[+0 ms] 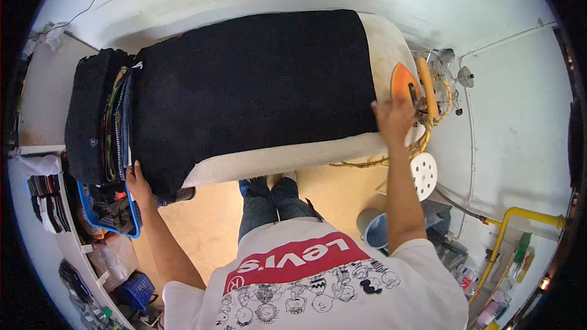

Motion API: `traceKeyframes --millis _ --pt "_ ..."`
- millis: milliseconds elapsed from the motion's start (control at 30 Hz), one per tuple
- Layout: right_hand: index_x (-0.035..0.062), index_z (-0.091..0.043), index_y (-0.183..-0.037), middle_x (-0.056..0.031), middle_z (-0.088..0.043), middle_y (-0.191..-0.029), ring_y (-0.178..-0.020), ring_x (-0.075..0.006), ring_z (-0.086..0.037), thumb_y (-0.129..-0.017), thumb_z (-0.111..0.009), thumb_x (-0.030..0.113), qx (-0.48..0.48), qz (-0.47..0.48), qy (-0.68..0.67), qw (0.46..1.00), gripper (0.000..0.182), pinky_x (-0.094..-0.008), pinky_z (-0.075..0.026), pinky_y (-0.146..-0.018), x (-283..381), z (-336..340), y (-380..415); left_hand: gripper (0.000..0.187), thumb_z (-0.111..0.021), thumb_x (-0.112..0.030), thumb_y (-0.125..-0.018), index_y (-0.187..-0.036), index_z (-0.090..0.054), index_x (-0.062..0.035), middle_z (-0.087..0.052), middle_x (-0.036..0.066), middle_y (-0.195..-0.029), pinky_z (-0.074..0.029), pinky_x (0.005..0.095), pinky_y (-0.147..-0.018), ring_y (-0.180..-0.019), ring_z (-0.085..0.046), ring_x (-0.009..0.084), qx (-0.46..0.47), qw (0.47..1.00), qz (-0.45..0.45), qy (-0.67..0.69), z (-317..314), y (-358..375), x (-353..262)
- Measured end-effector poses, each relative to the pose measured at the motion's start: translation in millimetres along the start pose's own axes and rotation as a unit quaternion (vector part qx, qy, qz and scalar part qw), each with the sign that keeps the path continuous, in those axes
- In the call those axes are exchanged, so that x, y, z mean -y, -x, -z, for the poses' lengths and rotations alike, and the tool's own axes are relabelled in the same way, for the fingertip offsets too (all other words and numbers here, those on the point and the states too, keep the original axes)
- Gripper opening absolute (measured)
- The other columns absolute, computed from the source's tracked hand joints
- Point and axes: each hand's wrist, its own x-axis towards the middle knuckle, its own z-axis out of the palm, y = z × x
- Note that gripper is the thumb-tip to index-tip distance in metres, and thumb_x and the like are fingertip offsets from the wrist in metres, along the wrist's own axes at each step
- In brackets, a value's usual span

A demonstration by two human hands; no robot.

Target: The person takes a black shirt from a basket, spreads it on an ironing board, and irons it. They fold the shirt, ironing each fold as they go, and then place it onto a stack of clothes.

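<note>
A large piece of black cloth (257,79) lies spread over the pale padded ironing board (257,157). My left hand (140,186) holds its lower left edge, right beside a stack of folded garments (98,116). At the board's right end, my right hand (396,119) is at the dark handle of an orange iron (402,80), its thumb out toward the cloth's right edge. The hand itself hides part of its grip. The iron's tip points away from me.
A tan cord (367,163) trails along the board's right end, near a white perforated disc (424,176). A grey bucket (373,228) stands on the floor below. At lower left are a blue basket (137,220) and shelves of folded clothes (49,205). A yellow pipe (535,215) runs at right.
</note>
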Motion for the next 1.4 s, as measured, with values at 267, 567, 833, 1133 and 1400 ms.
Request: traceKeyframes --millis 267,567,833,1133,1400 --pt "-0.0022 -0.049 -0.119 -0.0329 -0.061 -0.101 -0.096 -0.0523 -0.058 -0.099 -0.052 0.038 0.019 -0.099 -0.277 0.956 0.046 -0.0538 -0.045 -0.079 -19 -24 56 0.020 -0.056 -0.023 -0.100 -0.088 -0.052 -0.0071 -0.045 -0.002 -0.083 -0.036 0.0225 -0.075 -0.078 -0.042 0.0090 -0.035 0.998 -0.056 0.003 50 53 2" --pt "-0.0011 -0.052 -0.117 -0.0226 -0.062 -0.107 -0.100 -0.0398 -0.062 -0.099 -0.057 0.027 0.090 -0.046 -0.267 0.958 0.034 -0.0418 -0.048 -0.086 -84 23 147 0.026 -0.065 -0.021 -0.095 -0.103 -0.055 0.0020 -0.059 0.011 -0.091 -0.046 0.0320 -0.081 -0.084 -0.054 0.0188 -0.094 0.990 -0.006 -0.107 73 159 58" --pt "-0.0007 -0.046 -0.131 -0.0215 -0.060 -0.114 -0.111 -0.0342 -0.058 -0.097 -0.059 0.020 0.264 -0.128 -0.205 0.934 0.042 -0.0396 -0.046 -0.093 -126 29 227 0.038 -0.067 -0.032 -0.092 -0.110 -0.056 -0.0002 -0.064 0.017 -0.090 -0.049 0.0398 -0.074 -0.077 -0.060 0.0318 -0.014 0.946 0.139 -0.293 98 234 100" --pt "-0.0029 -0.057 -0.119 -0.0164 -0.061 -0.105 -0.095 -0.0270 -0.059 -0.092 -0.068 0.027 -0.053 0.059 -0.199 0.977 0.042 -0.0391 -0.046 -0.083 -134 27 -20 0.034 -0.069 -0.020 -0.086 -0.111 -0.060 0.0016 -0.062 0.019 -0.104 -0.044 0.0446 -0.089 -0.101 -0.057 0.0368 -0.074 0.950 -0.168 -0.251 16 37 30" --pt "0.0083 -0.055 -0.100 0.0044 -0.051 -0.067 -0.046 -0.0053 -0.044 -0.095 -0.060 0.028 0.281 -0.202 -0.469 0.812 0.021 -0.0216 -0.032 -0.039 -118 13 -102 0.030 -0.067 -0.023 -0.086 -0.107 -0.064 -0.0028 -0.067 0.019 -0.099 -0.050 0.0403 -0.084 -0.094 -0.065 0.0332 0.028 0.981 -0.113 -0.155 -57 -98 -22"
